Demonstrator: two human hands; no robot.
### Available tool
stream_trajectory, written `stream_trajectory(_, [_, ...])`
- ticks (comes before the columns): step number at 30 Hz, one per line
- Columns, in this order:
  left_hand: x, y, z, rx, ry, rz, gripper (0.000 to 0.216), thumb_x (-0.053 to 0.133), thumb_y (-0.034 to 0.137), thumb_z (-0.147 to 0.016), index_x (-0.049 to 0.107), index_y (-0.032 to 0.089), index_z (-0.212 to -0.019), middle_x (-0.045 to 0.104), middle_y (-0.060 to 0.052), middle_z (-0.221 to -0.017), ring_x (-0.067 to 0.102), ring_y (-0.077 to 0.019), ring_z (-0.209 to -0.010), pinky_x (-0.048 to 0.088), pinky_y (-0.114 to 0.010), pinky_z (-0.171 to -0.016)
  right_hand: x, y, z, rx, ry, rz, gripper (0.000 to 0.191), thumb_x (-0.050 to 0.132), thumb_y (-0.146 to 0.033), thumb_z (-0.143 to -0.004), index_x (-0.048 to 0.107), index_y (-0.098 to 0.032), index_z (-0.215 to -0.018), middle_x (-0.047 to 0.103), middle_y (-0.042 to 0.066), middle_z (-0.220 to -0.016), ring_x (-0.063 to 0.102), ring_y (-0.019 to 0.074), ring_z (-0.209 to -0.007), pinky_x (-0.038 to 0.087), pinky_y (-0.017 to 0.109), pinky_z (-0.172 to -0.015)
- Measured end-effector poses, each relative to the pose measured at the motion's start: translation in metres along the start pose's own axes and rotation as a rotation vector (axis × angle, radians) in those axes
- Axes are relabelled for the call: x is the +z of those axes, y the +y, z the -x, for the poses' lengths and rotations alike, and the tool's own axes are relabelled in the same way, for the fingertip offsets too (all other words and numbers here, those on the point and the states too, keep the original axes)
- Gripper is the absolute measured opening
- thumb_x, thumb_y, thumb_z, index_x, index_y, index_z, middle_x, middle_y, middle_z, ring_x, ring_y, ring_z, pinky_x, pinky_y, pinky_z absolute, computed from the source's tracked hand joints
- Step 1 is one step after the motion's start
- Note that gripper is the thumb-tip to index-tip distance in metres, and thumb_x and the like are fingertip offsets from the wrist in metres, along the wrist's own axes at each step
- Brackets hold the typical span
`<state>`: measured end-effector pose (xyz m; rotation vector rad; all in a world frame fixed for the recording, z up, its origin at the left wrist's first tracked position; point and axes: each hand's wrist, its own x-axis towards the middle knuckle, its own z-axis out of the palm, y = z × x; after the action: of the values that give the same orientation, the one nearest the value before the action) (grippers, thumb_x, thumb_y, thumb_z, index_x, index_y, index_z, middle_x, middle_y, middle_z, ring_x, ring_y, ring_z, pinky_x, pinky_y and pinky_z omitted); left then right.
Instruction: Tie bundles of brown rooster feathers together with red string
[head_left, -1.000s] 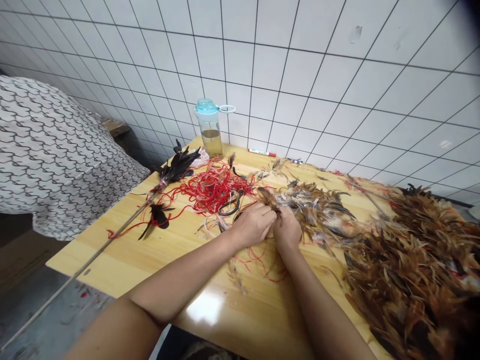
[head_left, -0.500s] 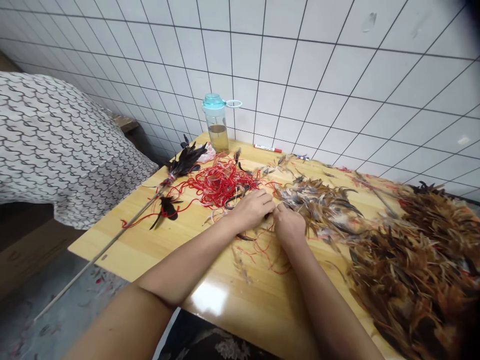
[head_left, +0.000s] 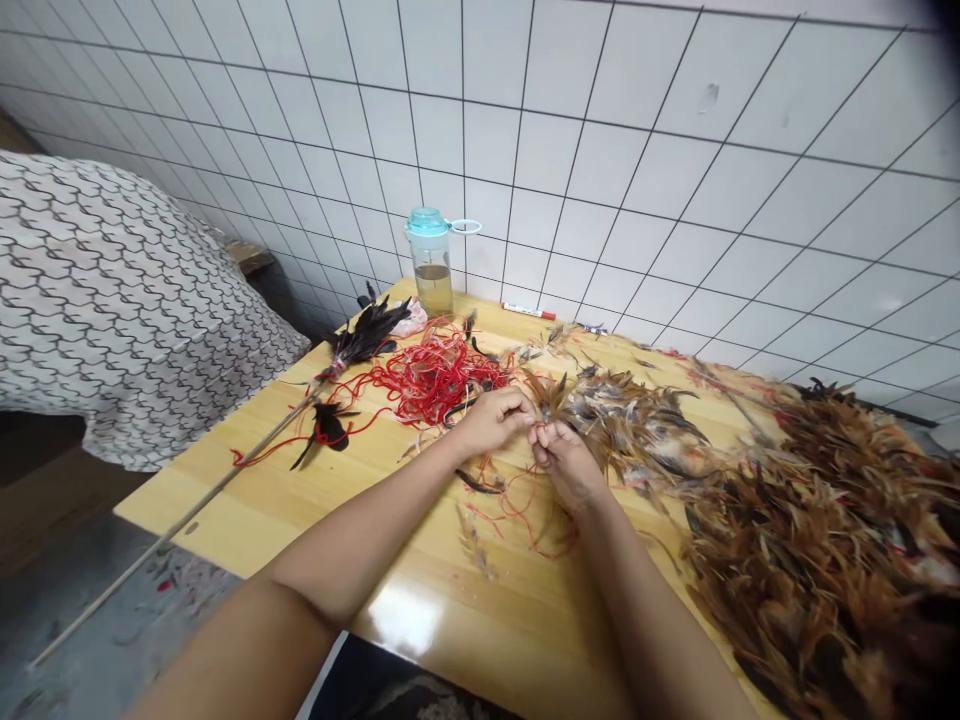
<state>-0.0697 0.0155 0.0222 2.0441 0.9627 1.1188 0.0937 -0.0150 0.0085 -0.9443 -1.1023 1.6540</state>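
Note:
My left hand (head_left: 491, 420) and my right hand (head_left: 564, 462) meet just above the wooden table (head_left: 247, 500), both pinched closed. Between their fingertips stands a small bunch of brown feathers (head_left: 546, 392), and thin red string (head_left: 517, 500) trails from the hands down onto the table. A tangle of red string (head_left: 435, 375) lies just behind my left hand. Dark scissors (head_left: 457, 408) lie half hidden at the tangle's near edge.
A large heap of brown feathers (head_left: 810, 520) covers the table's right side. A thin stick with black feathers tied at its top (head_left: 225, 475) reaches off the left edge. A water bottle (head_left: 430, 262) and a marker (head_left: 528, 311) stand by the tiled wall. Patterned fabric (head_left: 112, 300) is at left.
Both hands have lifted slightly off the table and drawn together, raising a small bunch of brown feathers upright between the fingertips.

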Motion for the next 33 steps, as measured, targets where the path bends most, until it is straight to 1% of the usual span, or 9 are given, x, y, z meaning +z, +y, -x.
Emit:
stream_trajectory(4, [0.006,0.006,0.003,0.073,0.031,-0.14,0.02,0.049,0.021,-0.086,0.061,0.014,-0.071,0.061,-0.004,-0.077,0.055,-0.0132,-0.077,0.043,-0.027,-0.076,0.003,0.001,0.001,0.124,0.006,-0.312,0.022,0.07,-0.029,-0.069,0.051,-0.018,-0.07,0.053,-0.004,-0.073,0.035,0.0035,-0.048,0.024,0.017,-0.043])
stream_trajectory(9, [0.004,0.008,0.005,0.223,0.009,-0.306,0.022,0.043,0.022,-0.09,0.06,0.015,-0.077,0.061,-0.007,-0.085,0.051,-0.0164,-0.087,0.042,-0.03,-0.081,0.0,0.001,-0.001,0.234,0.023,-0.46,0.018,0.071,-0.019,-0.069,0.053,-0.018,-0.073,0.056,-0.004,-0.074,0.041,0.004,-0.052,0.025,0.015,-0.043])
stream_trajectory(14, [0.002,0.011,0.004,0.285,-0.034,-0.195,0.019,0.042,0.02,-0.09,0.059,0.015,-0.081,0.062,-0.007,-0.088,0.052,-0.0156,-0.091,0.042,-0.031,-0.086,0.001,-0.002,0.0,0.276,0.025,-0.51,0.02,0.071,-0.016,-0.069,0.051,-0.018,-0.071,0.053,-0.005,-0.067,0.044,0.0051,-0.054,0.027,0.015,-0.043])
stream_trajectory(17, [0.003,0.015,0.004,0.229,-0.013,-0.018,0.018,0.045,0.02,-0.088,0.057,0.014,-0.077,0.062,-0.008,-0.088,0.055,-0.0147,-0.089,0.043,-0.031,-0.084,0.003,-0.003,0.002,0.276,-0.001,-0.505,0.018,0.069,-0.015,-0.069,0.052,-0.019,-0.072,0.052,-0.005,-0.066,0.044,0.0055,-0.053,0.027,0.016,-0.044])
stream_trajectory(20, [0.005,0.019,0.005,0.108,-0.007,0.207,0.017,0.051,0.025,-0.086,0.055,0.013,-0.075,0.062,-0.009,-0.094,0.058,-0.0148,-0.089,0.045,-0.03,-0.082,0.004,-0.004,0.003,0.282,-0.035,-0.524,0.017,0.069,-0.014,-0.069,0.053,-0.018,-0.074,0.051,-0.005,-0.065,0.044,0.0054,-0.054,0.029,0.017,-0.045])
stream_trajectory(23, [0.007,0.02,0.006,-0.066,-0.039,0.456,0.021,0.054,0.032,-0.085,0.053,0.012,-0.077,0.062,-0.01,-0.098,0.058,-0.0113,-0.076,0.048,-0.027,-0.071,0.007,-0.005,0.004,0.287,-0.043,-0.545,0.017,0.068,-0.013,-0.069,0.054,-0.018,-0.076,0.05,-0.005,-0.065,0.046,0.0059,-0.056,0.03,0.017,-0.047])
stream_trajectory(25, [0.009,0.019,0.007,-0.161,-0.047,0.565,0.025,0.055,0.036,-0.084,0.053,0.012,-0.08,0.062,-0.008,-0.094,0.055,-0.0084,-0.066,0.047,-0.024,-0.064,0.008,-0.005,0.004,0.28,-0.033,-0.526,0.014,0.067,-0.014,-0.071,0.055,-0.018,-0.077,0.052,-0.004,-0.067,0.047,0.0065,-0.058,0.03,0.017,-0.047])
stream_trajectory(29, [0.011,0.014,0.006,-0.232,-0.043,0.633,0.029,0.056,0.04,-0.084,0.055,0.011,-0.085,0.06,-0.004,-0.076,0.055,-0.0081,-0.062,0.046,-0.023,-0.062,0.01,-0.003,0.003,0.27,0.004,-0.505,0.011,0.065,-0.015,-0.072,0.056,-0.018,-0.076,0.055,-0.003,-0.07,0.048,0.0071,-0.058,0.031,0.018,-0.047])
stream_trajectory(33, [0.012,0.011,0.004,-0.269,-0.069,0.644,0.03,0.056,0.041,-0.084,0.054,0.011,-0.084,0.061,-0.003,-0.071,0.056,-0.0084,-0.058,0.046,-0.022,-0.059,0.009,0.0,0.002,0.285,0.004,-0.522,0.012,0.066,-0.013,-0.071,0.056,-0.018,-0.075,0.054,-0.003,-0.069,0.046,0.0069,-0.058,0.03,0.018,-0.047])
